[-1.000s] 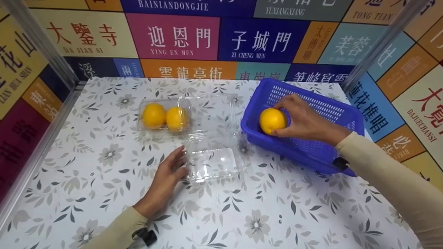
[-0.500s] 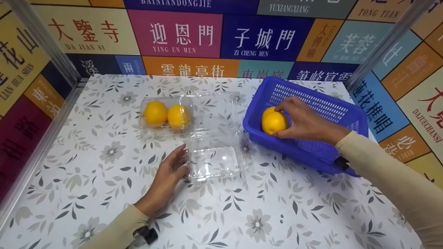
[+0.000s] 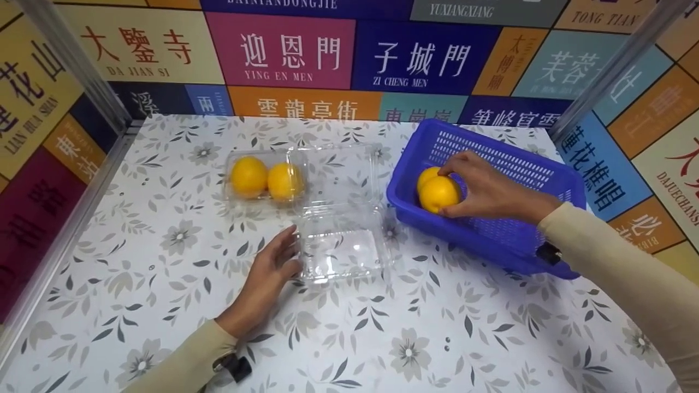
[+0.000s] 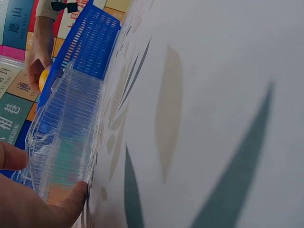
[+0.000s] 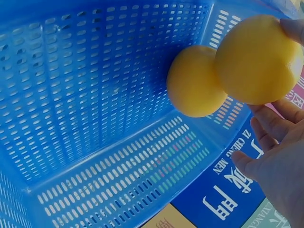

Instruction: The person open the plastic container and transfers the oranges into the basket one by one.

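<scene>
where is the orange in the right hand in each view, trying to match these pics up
Head: right of centre, the held orange sits within the right hand's fingertips, at the left end of the blue basket.
Left wrist: upper left; only part of the held orange shows, beside that hand.
Right wrist: upper right, large; the held orange partly covers a second orange.
Shared landmark: the blue basket, in all three.
</scene>
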Available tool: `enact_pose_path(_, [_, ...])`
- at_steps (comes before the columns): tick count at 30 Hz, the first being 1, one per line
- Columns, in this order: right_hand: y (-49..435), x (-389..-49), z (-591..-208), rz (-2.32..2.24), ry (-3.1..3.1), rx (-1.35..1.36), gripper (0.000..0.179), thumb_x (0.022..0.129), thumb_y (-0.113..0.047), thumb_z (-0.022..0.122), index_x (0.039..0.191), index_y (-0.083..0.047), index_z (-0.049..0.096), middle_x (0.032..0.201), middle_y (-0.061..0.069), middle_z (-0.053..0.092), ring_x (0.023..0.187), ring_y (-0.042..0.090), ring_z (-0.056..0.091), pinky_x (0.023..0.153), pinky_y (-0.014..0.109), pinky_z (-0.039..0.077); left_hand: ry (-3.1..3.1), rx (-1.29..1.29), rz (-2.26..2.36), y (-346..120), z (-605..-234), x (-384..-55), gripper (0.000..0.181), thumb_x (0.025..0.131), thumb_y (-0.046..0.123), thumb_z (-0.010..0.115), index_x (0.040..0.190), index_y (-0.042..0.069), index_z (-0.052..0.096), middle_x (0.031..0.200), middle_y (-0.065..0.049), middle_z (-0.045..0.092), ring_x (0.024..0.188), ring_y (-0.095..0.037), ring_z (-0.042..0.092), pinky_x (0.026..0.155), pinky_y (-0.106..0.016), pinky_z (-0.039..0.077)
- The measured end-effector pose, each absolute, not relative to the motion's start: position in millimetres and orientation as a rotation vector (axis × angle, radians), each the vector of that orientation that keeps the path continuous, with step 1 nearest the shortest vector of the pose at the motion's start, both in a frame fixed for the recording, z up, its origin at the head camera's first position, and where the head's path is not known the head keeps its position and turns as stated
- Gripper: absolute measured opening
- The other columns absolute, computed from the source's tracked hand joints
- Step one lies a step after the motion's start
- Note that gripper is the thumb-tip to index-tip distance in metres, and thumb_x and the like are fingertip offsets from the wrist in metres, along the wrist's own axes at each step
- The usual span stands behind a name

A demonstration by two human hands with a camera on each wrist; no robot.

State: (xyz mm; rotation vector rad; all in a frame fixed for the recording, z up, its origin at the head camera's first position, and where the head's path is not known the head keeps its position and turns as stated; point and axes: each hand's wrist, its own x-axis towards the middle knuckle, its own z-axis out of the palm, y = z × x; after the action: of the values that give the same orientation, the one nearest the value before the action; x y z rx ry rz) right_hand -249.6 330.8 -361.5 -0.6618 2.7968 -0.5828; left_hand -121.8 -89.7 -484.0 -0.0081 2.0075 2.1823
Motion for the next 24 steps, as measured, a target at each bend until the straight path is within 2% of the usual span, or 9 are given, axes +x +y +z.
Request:
enact_pose_path(5, [340, -250, -364, -0.558, 2.776, -0.689, 0.069, 0.084, -0.031, 0.092, 0.141, -0.004, 0.064, 0.148, 0.018, 0.050, 0.139, 0.040, 0.046, 0.118, 0.065, 0.045, 2.013, -0.005, 2.175, -91, -484, -123, 0.074, 0.101, -0.008, 0.060, 0.170, 0.004, 0.037, 0.171, -0.023, 0.041, 0.157, -0.040, 0.043, 0.122, -0.041, 0.046])
enact_pose_path(12, [348, -249, -366, -0.522, 2.740, -0.684, 0.069, 0.085, -0.031, 0.092, 0.142, -0.003, 0.065, 0.147, 0.019, 0.052, 0.133, 0.039, 0.051, 0.115, 0.062, 0.048, 2.008, -0.008, 2.181, -91, -484, -122, 0.074, 0.101, -0.008, 0.060, 0.171, 0.006, 0.037, 0.170, -0.022, 0.043, 0.156, -0.038, 0.045, 0.123, -0.040, 0.044])
enact_pose_path(18, [351, -250, -367, -0.487, 2.715, -0.680, 0.069, 0.086, -0.031, 0.091, 0.144, -0.003, 0.065, 0.148, 0.019, 0.053, 0.134, 0.041, 0.052, 0.116, 0.065, 0.046, 1.990, -0.002, 2.190, -92, -484, -122, 0.075, 0.101, -0.008, 0.060, 0.171, 0.005, 0.037, 0.169, -0.023, 0.044, 0.156, -0.039, 0.044, 0.123, -0.042, 0.044])
enact_pose_path(24, [352, -250, -368, -0.485, 2.705, -0.689, 0.067, 0.086, -0.028, 0.091, 0.143, -0.003, 0.065, 0.146, 0.019, 0.054, 0.133, 0.041, 0.051, 0.116, 0.064, 0.046, 2.011, -0.005, 2.175, -92, -485, -122, 0.074, 0.102, -0.008, 0.060, 0.171, 0.006, 0.037, 0.168, -0.023, 0.044, 0.156, -0.039, 0.045, 0.123, -0.039, 0.044])
